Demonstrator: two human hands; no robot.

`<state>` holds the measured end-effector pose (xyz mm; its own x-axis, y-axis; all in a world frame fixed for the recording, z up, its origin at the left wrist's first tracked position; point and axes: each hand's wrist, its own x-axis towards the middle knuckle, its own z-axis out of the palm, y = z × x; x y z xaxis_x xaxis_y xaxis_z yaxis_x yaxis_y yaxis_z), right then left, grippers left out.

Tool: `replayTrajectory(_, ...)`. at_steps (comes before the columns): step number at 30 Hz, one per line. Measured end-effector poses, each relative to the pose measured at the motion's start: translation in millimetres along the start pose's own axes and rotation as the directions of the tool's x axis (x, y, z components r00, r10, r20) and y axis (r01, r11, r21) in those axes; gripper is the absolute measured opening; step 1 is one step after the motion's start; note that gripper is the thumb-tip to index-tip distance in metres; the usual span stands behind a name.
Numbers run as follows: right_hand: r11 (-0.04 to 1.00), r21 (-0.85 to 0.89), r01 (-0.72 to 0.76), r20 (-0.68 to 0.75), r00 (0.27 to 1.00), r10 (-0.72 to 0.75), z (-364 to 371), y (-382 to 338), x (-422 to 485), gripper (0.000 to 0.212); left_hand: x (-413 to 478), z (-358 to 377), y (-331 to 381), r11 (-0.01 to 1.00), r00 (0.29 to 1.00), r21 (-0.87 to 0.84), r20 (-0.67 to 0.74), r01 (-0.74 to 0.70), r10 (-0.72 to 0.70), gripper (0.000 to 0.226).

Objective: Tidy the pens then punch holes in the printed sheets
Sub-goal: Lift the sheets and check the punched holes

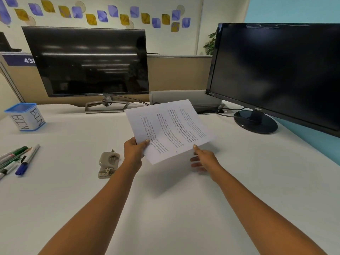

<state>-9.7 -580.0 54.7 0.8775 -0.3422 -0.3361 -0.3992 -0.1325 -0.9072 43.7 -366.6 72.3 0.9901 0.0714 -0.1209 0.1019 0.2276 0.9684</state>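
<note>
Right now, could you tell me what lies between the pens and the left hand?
In the head view, only the grey hole punch lies between the pens and the left hand, which holds the printed sheets.

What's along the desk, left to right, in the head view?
pens → hole punch → left hand → printed sheets → right hand → right monitor's round base. The bin is left out: it stands directly behind the pens.
</note>
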Motion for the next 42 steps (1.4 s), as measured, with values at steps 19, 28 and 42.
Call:
replayTrajectory(19, 0.976, -0.095, 0.195, -0.029, 0.98, -0.198, -24.8, -25.9, 11.0, 0.03, 8.3, -28.5, 9.7, 0.979, 0.982, 0.095, 0.037, 0.181, -0.185, 0.045)
replayTrajectory(28, 0.929, -0.108, 0.353, -0.208, 0.906, -0.369, -25.3, -50.2, 1.8, 0.024, 7.8, -18.2, 28.0, 0.948, 0.977, 0.313, 0.177, 0.061, -0.121, 0.029)
replayTrajectory(42, 0.825, 0.01, 0.564, -0.278, 0.795, -0.54, -17.9, -48.7, -5.8, 0.016, 6.1, -6.0, 38.5, 0.959, 0.948, 0.151, 0.251, -0.238, 0.196, 0.027)
